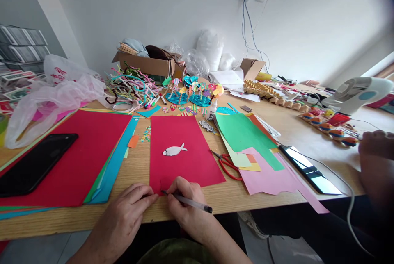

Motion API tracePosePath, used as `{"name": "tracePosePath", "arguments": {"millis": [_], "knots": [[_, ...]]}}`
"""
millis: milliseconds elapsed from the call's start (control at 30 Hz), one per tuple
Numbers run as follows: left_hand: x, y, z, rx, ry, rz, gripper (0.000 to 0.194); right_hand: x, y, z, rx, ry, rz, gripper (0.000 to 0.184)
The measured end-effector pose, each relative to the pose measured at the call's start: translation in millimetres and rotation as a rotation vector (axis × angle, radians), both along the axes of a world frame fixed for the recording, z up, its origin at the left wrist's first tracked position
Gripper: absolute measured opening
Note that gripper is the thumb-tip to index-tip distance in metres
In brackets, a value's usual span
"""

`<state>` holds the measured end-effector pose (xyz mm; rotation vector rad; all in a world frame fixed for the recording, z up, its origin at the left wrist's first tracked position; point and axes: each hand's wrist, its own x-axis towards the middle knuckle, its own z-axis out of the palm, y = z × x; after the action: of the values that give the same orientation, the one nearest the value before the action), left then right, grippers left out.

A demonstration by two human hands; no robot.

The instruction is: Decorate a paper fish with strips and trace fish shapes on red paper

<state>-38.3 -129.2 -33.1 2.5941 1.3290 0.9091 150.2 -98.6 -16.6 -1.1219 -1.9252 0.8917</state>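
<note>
My right hand point(187, 206) is closed around a pen point(192, 203), its tip resting on the near edge of a red paper sheet point(184, 161). My left hand point(127, 212) lies beside it, fingers stretched flat and pressing the sheet's near left corner. A small grey paper fish point(174, 150) lies in the middle of the red sheet. A short drawn line shows near the pen tip.
A black phone point(33, 165) lies on a stack of red and coloured paper point(89, 153) at left. Red scissors point(227, 165), green point(243, 133) and pink sheets point(267, 178), and a tablet point(310, 169) lie to the right. Pipe cleaners point(132, 85), boxes and craft pieces crowd the back. Another person's hand point(375, 161) is at far right.
</note>
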Motion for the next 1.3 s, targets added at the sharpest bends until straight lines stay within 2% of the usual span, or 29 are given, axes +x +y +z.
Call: {"name": "tracePosePath", "arguments": {"millis": [233, 433, 700, 1300], "knots": [[0.1, -0.5, -0.5, -0.022, -0.008, 0.002, 0.047, 0.0, 0.1, -1.8, -0.033, 0.050, -0.005, 0.008], [0.4, -1.3, 2.1, -0.019, 0.013, 0.024, 0.047, -0.3, -0.7, -5.7, -0.031, 0.013, 0.014, 0.007], [-1.6, -0.6, -2.6, 0.021, 0.029, 0.005, 0.047, -1.4, 0.3, -7.5, 0.009, -0.013, 0.016, 0.009], [-0.6, 1.5, 2.2, 0.100, 0.060, -0.014, 0.044, -2.7, 1.9, -8.1, 0.027, -0.056, -0.005, 0.009]]}}
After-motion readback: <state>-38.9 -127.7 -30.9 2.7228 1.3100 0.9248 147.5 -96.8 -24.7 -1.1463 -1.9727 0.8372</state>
